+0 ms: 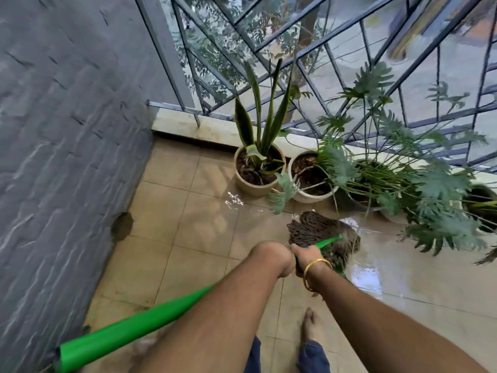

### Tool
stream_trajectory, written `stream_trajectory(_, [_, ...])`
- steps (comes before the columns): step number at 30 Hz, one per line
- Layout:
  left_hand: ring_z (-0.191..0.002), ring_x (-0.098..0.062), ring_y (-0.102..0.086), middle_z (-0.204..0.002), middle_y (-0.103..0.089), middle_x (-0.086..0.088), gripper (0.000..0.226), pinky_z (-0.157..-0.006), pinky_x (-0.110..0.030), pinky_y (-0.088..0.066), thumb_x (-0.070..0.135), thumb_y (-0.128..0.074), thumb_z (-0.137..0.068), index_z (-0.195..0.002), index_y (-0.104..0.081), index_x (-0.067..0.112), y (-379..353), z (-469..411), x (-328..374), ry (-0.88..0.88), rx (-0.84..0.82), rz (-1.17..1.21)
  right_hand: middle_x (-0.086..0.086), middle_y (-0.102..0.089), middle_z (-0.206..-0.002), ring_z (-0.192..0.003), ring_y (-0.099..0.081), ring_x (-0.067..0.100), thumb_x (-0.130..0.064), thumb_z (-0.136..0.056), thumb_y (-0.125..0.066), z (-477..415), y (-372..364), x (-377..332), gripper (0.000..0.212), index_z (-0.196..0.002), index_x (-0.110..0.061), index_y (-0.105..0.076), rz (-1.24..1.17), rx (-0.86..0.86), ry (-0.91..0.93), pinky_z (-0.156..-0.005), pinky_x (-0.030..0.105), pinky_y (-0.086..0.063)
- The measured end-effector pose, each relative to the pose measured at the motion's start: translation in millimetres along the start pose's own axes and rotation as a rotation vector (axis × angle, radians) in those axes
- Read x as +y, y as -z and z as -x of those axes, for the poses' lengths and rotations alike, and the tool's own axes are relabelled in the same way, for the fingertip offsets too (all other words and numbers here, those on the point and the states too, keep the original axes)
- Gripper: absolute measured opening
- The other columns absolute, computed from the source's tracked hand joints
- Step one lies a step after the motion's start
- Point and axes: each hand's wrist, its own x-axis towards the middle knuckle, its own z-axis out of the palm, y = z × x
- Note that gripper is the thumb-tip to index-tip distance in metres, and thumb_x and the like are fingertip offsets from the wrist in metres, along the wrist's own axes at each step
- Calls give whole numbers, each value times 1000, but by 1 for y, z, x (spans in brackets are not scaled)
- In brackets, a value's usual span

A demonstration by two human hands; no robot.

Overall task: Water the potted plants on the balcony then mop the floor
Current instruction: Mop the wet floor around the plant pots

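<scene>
Both hands grip the green mop handle (139,327), which runs from the lower left up to the centre. My left hand (275,258) closes around it just behind my right hand (306,258), which wears a gold bangle. The brown string mop head (320,232) lies on the wet beige tiled floor (188,227), right in front of the pots. A snake plant in a cream pot (256,170) stands by the railing. Beside it is a second cream pot (309,179) holding a leafy split-leaf plant.
A grey textured wall (67,157) closes off the left side. A blue metal railing (336,76) runs along the far edge above a low ledge. More potted foliage (430,189) spreads over the right. Water shines on the tiles at right (376,267). My bare foot (308,327) stands below.
</scene>
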Motion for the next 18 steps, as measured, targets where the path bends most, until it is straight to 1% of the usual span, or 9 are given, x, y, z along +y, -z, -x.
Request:
stream_trajectory(3, [-110, -35, -66, -129, -65, -17, 39, -82, -41, -54, 6, -45, -102, -141, -53, 5, 5, 5, -28, 12, -4, 3, 15, -61, -68, -63, -58, 30, -34, -69, -68, 0, -28, -13, 30, -72, -6, -59, 43, -23, 34, -62, 41, -51])
stream_trajectory(5, [-91, -34, -70, -118, -69, -17, 38, -63, -34, -54, 3, -44, -101, -137, -57, 3, 7, 11, -53, 36, -20, -13, 14, -65, -84, -77, -63, 32, -42, -70, -67, 4, -50, -20, 29, -74, -16, -57, 83, -80, 45, -80, 44, -60])
stream_trajectory(7, [-59, -26, -63, -97, -71, -16, 36, -43, -24, -42, 3, -43, -100, -134, -57, 4, 7, 19, -81, 68, -26, -12, 14, -67, -99, -90, -66, 33, -46, -76, -66, 21, -74, -33, 27, -76, -21, -55, 115, -129, 54, -95, 48, -59])
stream_trajectory(8, [-49, -23, -55, -88, -70, -15, 36, -39, -21, -38, 4, -43, -100, -132, -58, 5, 5, 23, -96, 91, -19, -10, 12, -65, -100, -91, -64, 31, -44, -81, -66, 36, -85, -43, 25, -80, -21, -56, 118, -149, 67, -93, 45, -60])
stream_trajectory(10, [-41, -21, -47, -76, -67, -19, 34, -39, -19, -38, 5, -41, -99, -128, -58, 7, 1, 32, -129, 153, 0, 48, 7, -61, -90, -82, -59, 26, -36, -90, -66, 61, -113, -60, 22, -82, -17, -57, 141, -185, 91, -75, 38, -58])
stream_trajectory(13, [-52, -25, -51, -76, -61, -17, 35, -51, -25, -42, 16, -36, -100, -126, -59, 9, -8, 44, -182, 267, 4, 212, 12, -61, -75, -70, -60, 30, -31, -83, -69, 89, -160, -78, 28, -67, -11, -59, 176, -198, 136, -66, 45, -56])
stream_trajectory(15, [-50, -23, -47, -79, -57, -17, 36, -51, -26, -40, 23, -35, -101, -127, -56, 12, -14, 52, -212, 327, 3, 304, 14, -60, -74, -68, -57, 30, -31, -81, -67, 102, -189, -85, 28, -74, -4, -65, 170, -249, 170, -60, 38, -48])
stream_trajectory(17, [-42, -19, -42, -71, -54, -14, 34, -46, -23, -38, 28, -35, -102, -129, -52, 17, -20, 69, -246, 377, 15, 375, 13, -61, -78, -68, -56, 30, -33, -83, -67, 121, -220, -95, 32, -89, -1, -69, 186, -302, 203, -57, 32, -44])
stream_trajectory(18, [-38, -17, -40, -66, -52, -11, 35, -44, -21, -37, 30, -35, -102, -130, -52, 18, -22, 77, -261, 406, 21, 411, 13, -62, -80, -70, -58, 30, -34, -85, -68, 129, -236, -98, 32, -89, -2, -68, 197, -324, 216, -59, 32, -45])
